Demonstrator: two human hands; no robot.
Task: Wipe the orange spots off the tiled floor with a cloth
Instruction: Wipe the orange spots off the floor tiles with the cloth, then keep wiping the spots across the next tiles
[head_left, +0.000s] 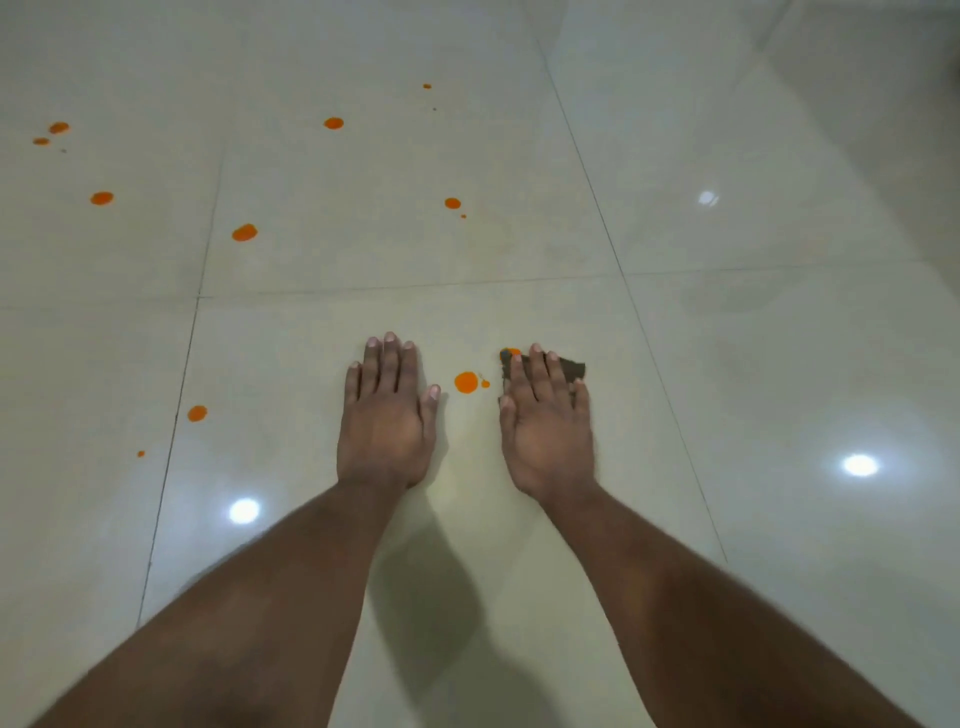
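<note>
We looked down at a glossy, pale tiled floor (727, 338) crossed by thin dark grout lines (415, 287), with both of our bare forearms reaching forward from the bottom of the view. Our left hand (387, 415) lay flat on the tile, palm down, fingers straight and close together, the thumb slightly out to the side, holding nothing. Our right hand (545, 426) was also flat and palm down, its fingers spread a little and pressing on a small dark brown cloth (570, 368), most of which was hidden under the fingers; only its far edge and right corner showed beyond the fingertips. A bit of orange (513, 352) peeked out at the cloth's far left corner. Between our two hands, just beside the cloth, sat a round orange spot (466, 382) with a tiny droplet (485, 384) next to it. More orange spots were scattered over the tiles farther away and to the left, among them a larger one (244, 232) beyond the grout line and one (197, 413) near the left seam. Three bright round light reflections (860, 464) shone on the floor, and our arms cast a dark shadow (431, 597) between them.
</note>
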